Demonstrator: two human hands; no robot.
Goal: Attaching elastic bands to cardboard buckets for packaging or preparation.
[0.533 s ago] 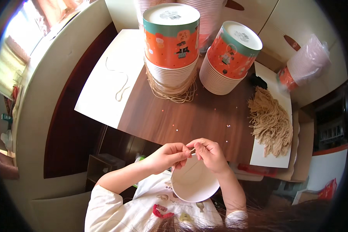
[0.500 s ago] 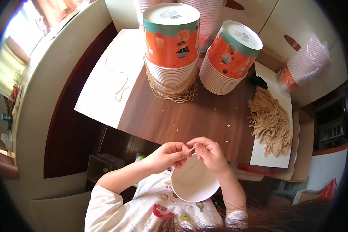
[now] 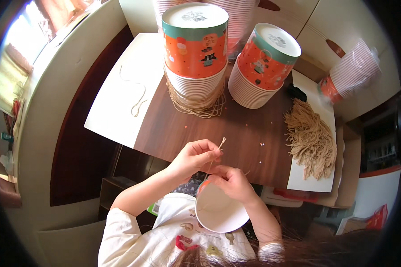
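Observation:
My left hand (image 3: pixel 197 156) pinches a thin tan cord (image 3: pixel 223 142), whose short frayed end sticks up past the fingertips. The cord runs down from there toward the rim of a white-lined paper bucket (image 3: pixel 223 209). My right hand (image 3: pixel 234 182) is closed at the bucket's far rim, fingers curled on the cord; a thin cord end shows beside its knuckles. The bucket's mouth faces up, against my shirt below the table edge. A bit of cord shows inside its left wall. The exact grip of the right fingertips is hidden.
Two stacks of upturned orange-and-green paper buckets (image 3: pixel 195 49) (image 3: pixel 266 58) stand on the brown table (image 3: pixel 187 138). Loose cord loops (image 3: pixel 196 107) ring the left stack. A tan cord bundle (image 3: pixel 312 138) lies at right, a single cord (image 3: pixel 140 100) at left. A wrapped bucket stack (image 3: pixel 349 71) is beyond.
My left hand has moved up and away from the bucket, raising the cord end. My right hand has dropped slightly toward the rim. The hands were together before and are now slightly apart.

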